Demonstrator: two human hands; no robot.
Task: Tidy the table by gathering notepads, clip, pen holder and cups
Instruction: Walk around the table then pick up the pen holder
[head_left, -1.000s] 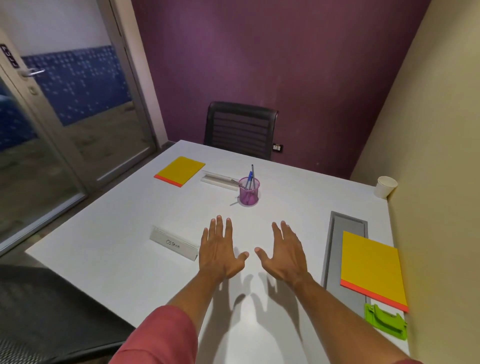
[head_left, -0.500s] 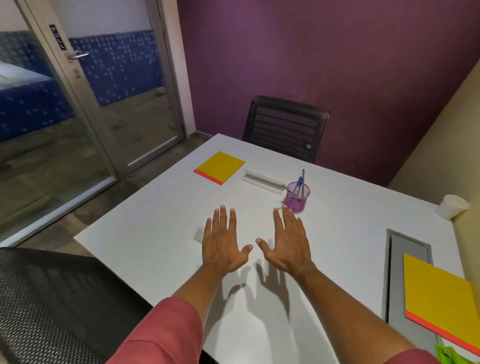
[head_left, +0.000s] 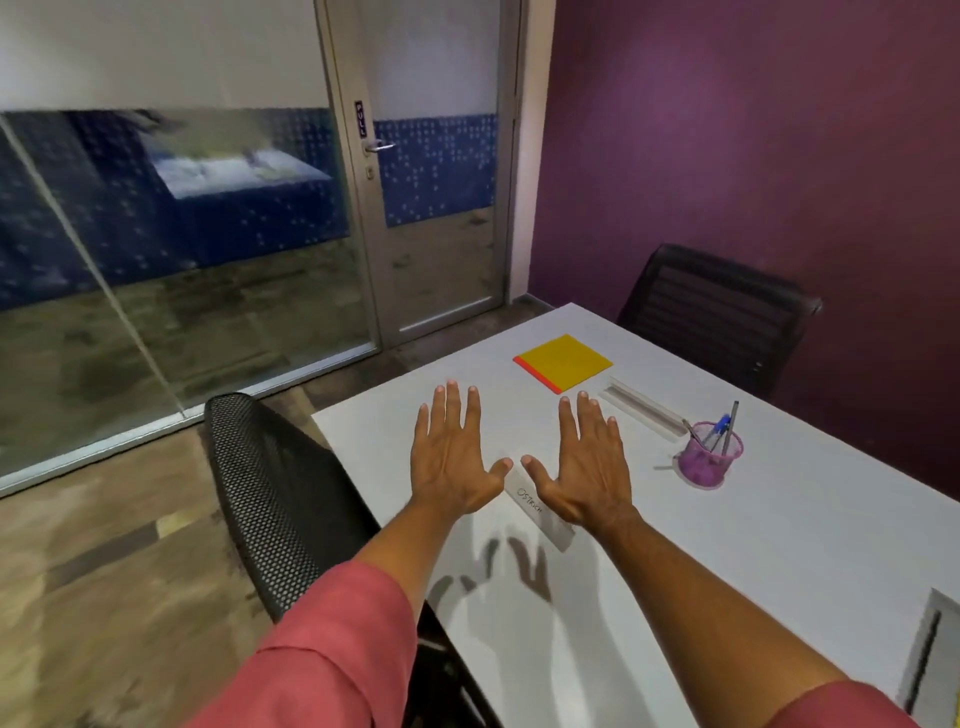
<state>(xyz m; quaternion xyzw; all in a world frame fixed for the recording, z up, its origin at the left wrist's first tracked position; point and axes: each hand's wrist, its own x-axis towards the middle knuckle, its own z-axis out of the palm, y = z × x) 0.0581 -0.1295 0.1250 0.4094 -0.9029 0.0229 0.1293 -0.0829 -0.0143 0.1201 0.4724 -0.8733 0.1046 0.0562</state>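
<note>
White laminate desk (head_left: 779, 545) under both my hands, nothing gathered yet by the look of it. My left hand (head_left: 451, 457) and right hand (head_left: 586, 465) hover palm down side by side, fingers (head_left: 451, 402) straight and spread apart, holding nothing; shadows on the desk below suggest they're lifted off it.

Key relation: the square yellow notepad with the orange edge (head_left: 563, 362) lies straight ahead of my fingertips, flat, near the far-left corner of the desk. It sits just beyond the right hand's tips and a bit right of the left hand's, so the right looks nearer. It's roughly square, turned diamond-wise to me, orange spine edge facing the left hand.

The pink translucent pen holder with pens in it (head_left: 707, 457) stands upright to the right of my right hand, apart from it; right hand is clearly closer.

Other stuff: a long white prism-shaped name plate (head_left: 543, 512) lies under the gap between my thumbs, partly hidden by the right palm, long axis running away-left to near-right. A second white strip (head_left: 641, 408) lies between notepad and pen holder. Black mesh chair (head_left: 270, 499) sits at the desk's left edge, another black chair (head_left: 722, 312) at the far side. No cups or clip in view. Nothing blocks the reach to the notepad, I judge.
</note>
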